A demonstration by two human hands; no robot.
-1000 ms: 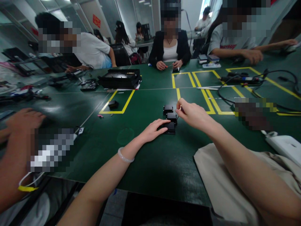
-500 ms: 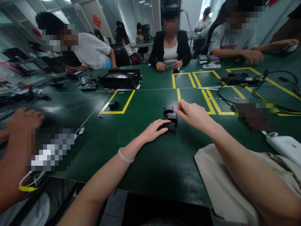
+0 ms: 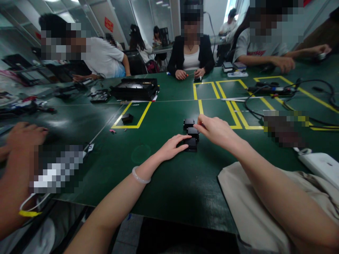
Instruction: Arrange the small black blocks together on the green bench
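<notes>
Three small black box-shaped parts stand in a line on the green table: a far one (image 3: 189, 122), a middle one (image 3: 193, 132) and a near one (image 3: 191, 144). My left hand (image 3: 173, 146) reaches in from the left, its thumb and forefinger resting around the near part. A pale bangle (image 3: 140, 175) circles my left wrist. My right hand (image 3: 214, 129) is closed in a pinch just right of the middle part. Whatever lies between its fingertips is too small or hidden to make out.
Yellow tape (image 3: 209, 84) marks rectangles on the table (image 3: 169, 187). Another black part (image 3: 127, 118) lies inside the left one, with a large black tray (image 3: 135, 88) behind it. Beige cloth (image 3: 238, 187) lies under my right arm; cables (image 3: 249, 109) run beyond. Other people sit around.
My right hand has shifted slightly left and down, closer to the middle black part. My left hand stays at the near part.
</notes>
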